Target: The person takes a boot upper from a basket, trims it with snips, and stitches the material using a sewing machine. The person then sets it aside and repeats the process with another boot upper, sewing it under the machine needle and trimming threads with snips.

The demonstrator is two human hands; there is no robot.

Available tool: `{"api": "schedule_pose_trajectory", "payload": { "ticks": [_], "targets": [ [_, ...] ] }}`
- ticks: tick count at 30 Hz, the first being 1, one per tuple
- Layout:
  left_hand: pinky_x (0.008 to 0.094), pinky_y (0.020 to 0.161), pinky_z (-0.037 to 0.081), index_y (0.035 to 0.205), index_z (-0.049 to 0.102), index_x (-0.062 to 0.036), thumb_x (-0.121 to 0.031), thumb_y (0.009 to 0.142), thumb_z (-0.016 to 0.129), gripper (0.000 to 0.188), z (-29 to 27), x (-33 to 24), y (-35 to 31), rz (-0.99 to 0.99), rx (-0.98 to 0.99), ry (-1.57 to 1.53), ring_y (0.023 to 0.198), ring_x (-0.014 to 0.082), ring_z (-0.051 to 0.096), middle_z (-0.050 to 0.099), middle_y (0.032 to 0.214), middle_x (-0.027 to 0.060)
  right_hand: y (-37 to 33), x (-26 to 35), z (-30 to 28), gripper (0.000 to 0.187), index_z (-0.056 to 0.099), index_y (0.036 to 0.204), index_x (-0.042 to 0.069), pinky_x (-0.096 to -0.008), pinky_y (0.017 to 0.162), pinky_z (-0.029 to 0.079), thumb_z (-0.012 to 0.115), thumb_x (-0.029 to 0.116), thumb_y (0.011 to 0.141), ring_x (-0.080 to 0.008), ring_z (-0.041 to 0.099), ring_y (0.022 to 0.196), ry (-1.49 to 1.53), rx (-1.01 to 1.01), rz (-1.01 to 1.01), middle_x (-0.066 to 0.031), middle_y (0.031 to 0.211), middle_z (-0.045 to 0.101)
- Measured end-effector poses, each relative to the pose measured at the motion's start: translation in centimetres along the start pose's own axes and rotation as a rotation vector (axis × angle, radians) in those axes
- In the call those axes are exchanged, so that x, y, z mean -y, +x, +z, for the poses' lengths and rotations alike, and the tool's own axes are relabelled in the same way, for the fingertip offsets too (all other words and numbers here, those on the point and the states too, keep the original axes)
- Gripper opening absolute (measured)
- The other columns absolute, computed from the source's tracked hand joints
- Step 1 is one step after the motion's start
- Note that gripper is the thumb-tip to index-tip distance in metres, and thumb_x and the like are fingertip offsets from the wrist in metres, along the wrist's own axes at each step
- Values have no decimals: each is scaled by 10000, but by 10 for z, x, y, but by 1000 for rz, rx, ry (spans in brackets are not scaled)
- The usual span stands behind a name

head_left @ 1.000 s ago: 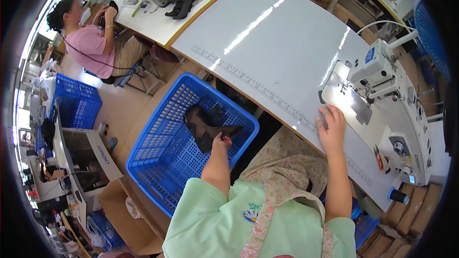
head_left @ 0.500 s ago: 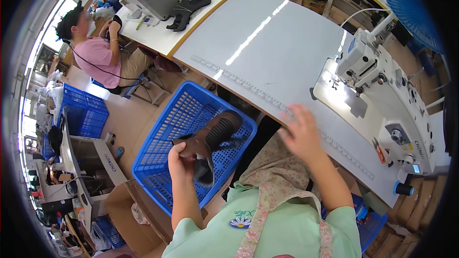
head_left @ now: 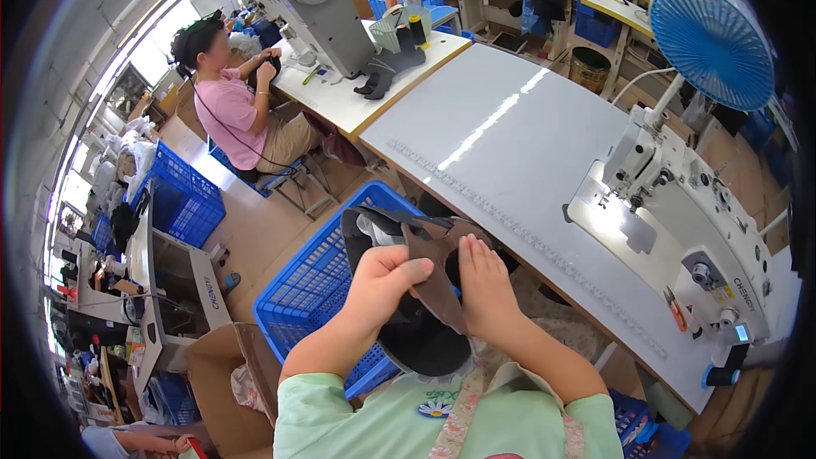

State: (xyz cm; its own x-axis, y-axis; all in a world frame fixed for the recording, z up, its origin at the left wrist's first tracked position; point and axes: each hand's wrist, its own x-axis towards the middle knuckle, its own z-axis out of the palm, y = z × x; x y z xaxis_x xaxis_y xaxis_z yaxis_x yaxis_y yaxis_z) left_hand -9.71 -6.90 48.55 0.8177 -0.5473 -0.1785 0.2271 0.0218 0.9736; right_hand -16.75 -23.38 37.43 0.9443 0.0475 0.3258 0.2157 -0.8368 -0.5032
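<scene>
Both hands hold up a brown and black shoe upper (head_left: 425,323) in front of my chest, above the blue basket. My left hand (head_left: 382,289) is closed on its left part, the thumb pressed over the brown material. On the other side lies my right hand (head_left: 489,285), its fingers straight and close together against the brown edge; its thumb is hidden. A dark rounded flap hangs at the lower end of the upper. Below and behind it, the blue plastic basket (head_left: 293,289) stands beside the table; the upper and my arms cover part of its inside.
A white sewing machine (head_left: 680,195) with a lit needle area stands on the grey table (head_left: 501,144) at my right. Orange-handled snips (head_left: 676,310) and a thread spool (head_left: 721,376) lie nearby. A cardboard box (head_left: 217,365) is at lower left. A person in pink (head_left: 234,106) sits far left.
The shoe upper has come up out of the basket toward my chest and been turned. My right hand has left the table edge and joined the left on it. The view has tilted up.
</scene>
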Motion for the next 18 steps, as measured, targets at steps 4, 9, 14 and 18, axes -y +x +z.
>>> {"api": "schedule_pose_trajectory", "payload": {
  "ticks": [4, 9, 14, 18],
  "targets": [
    [256, 570, 449, 734, 670, -10, -183, 892, 670, 235, 18, -13, 0, -30, 138, 270, 605, 88, 568, 626, 661, 20, 21, -16, 37, 782, 370, 1397, -84, -449, 1039, 424, 708, 241, 771, -370, 507, 1263, -205, -142, 8, -253, 1392, 475],
    [241, 586, 464, 740, 670, -8, -282, 926, 665, 332, 42, -35, 7, -93, 300, 568, 630, 86, 583, 631, 662, 32, 20, -21, 41, 558, 447, 1354, -55, -400, 960, 498, 577, 233, 894, -334, 588, 1176, 650, -203, 240, -220, 1340, 541],
    [306, 693, 520, 892, 715, 10, -256, 953, 627, 286, 47, -64, 11, 418, 595, 814, 753, 158, 675, 714, 809, 97, -12, -26, 8, 584, 461, 1354, -45, -390, 972, 484, 594, 276, 885, -322, 585, 1178, 1101, -480, 453, -208, 1332, 553],
    [358, 731, 510, 951, 701, 5, -269, 959, 608, 289, 30, -78, 53, 621, 279, 901, 785, 259, 662, 685, 834, 165, -28, -59, -22, 604, 471, 1354, -37, -382, 982, 474, 608, 310, 879, -312, 582, 1179, 1384, -601, 493, -198, 1326, 563]
  ]
}}
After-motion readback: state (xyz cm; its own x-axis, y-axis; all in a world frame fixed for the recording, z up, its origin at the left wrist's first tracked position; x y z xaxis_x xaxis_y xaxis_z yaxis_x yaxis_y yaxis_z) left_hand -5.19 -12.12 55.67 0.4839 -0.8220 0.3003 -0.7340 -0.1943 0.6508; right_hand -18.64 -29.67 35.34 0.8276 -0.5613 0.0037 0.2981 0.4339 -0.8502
